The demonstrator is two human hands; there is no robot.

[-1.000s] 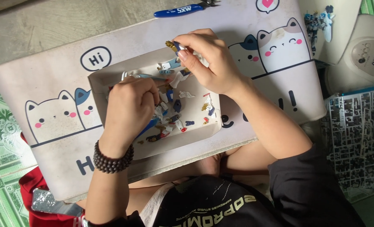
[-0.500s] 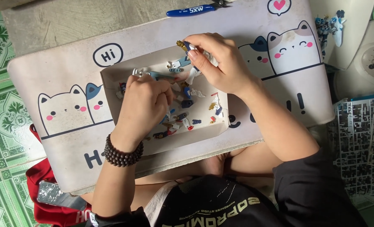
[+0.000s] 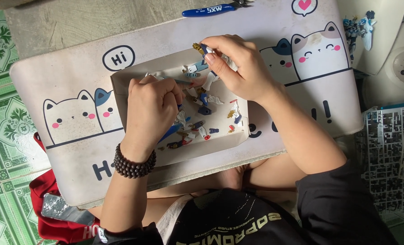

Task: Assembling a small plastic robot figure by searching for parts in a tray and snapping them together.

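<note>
1. The right hand (image 3: 240,68) is at about 1 o'clock of the shallow cardboard tray (image 3: 120,86). Its thumb and first fingers are closed tight on a small model part (image 3: 201,48), blue and gold, which it holds just above the far rim of the tray. This pinch is good, I think: it should stay on the edges of the part, not on the thin pins.

2. The left hand (image 3: 153,109) is over the tray's middle-left, at about 9 o'clock of the loose pieces (image 3: 202,118). Its fingers are curled nearly shut. A thin pale piece (image 3: 155,77) seems to stick out at the top of it, but I cannot tell exactly what it grips.

3. To do the step well, I judge both hands should work low over the tray, so a dropped piece falls among the others and not on the cat-printed mat (image 3: 75,72).

4. The blue-handled nippers (image 3: 211,9) lie at 12 o'clock, well apart from both hands. The grey sprue frame (image 3: 388,154) lies at 3 o'clock.
</note>
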